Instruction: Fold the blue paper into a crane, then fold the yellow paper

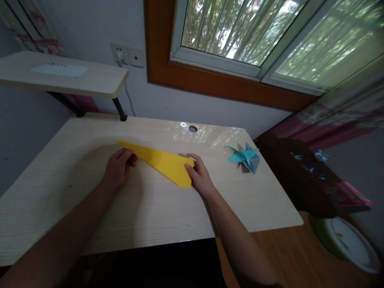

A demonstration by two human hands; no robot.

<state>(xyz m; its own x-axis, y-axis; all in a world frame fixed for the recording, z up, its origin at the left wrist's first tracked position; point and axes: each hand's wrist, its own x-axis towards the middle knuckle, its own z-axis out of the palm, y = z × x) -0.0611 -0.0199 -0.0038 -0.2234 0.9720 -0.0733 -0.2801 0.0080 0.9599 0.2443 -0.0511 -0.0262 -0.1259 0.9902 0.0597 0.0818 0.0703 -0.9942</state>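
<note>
Here, yellow paper point(162, 162) — folded into a long triangle — lies flat on the counter point(90, 192), between both hands. Left hand point(118, 168) sits at the paper's narrow left end, fingers point(129, 154) curled and pressing the edge near the tip. Right hand point(200, 176) is at the wide right end, fingers point(189, 170) flat on the corner, thumb along the edge — pinning it, not lifting. A blue crane point(246, 158) sits well apart to the right, near the counter's edge. A cable hole point(193, 129) is behind the paper. A shelf point(60, 76) stands at the back left.
</note>
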